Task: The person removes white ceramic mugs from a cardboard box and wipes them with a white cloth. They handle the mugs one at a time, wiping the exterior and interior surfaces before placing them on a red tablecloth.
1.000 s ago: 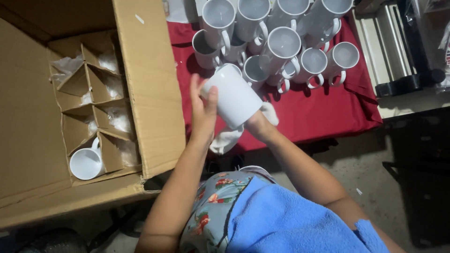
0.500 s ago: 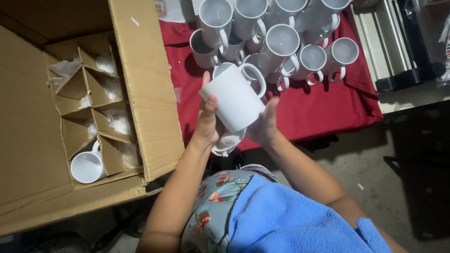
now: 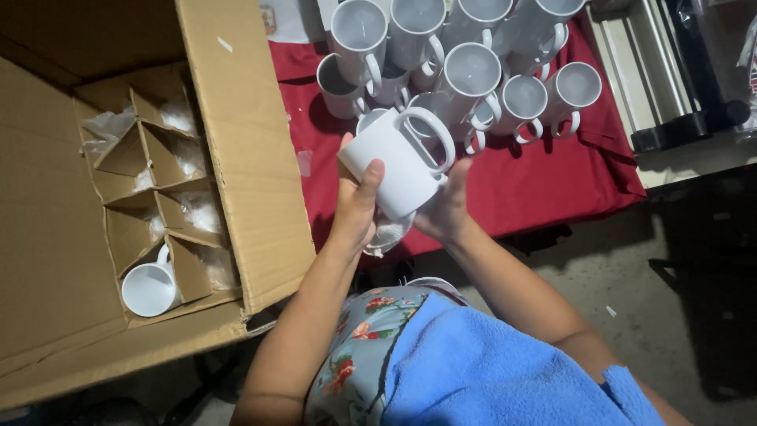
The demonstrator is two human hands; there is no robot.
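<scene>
Mug [image 3: 398, 170], white, grasped by fingers of both left hand [image 3: 356, 207] and right hand [image 3: 443, 211]; about a dozen mugs [image 3: 465, 55] unpacked on desk [image 3: 544, 181]; one mug left [image 3: 148, 288] in carton [image 3: 236, 158].

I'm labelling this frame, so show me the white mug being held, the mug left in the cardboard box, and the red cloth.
held white mug [image 3: 398, 170], head view, on its side wall.
mug in the box [image 3: 147, 289], head view, on its inside.
red cloth [image 3: 536, 181], head view, on a bare patch.
</scene>
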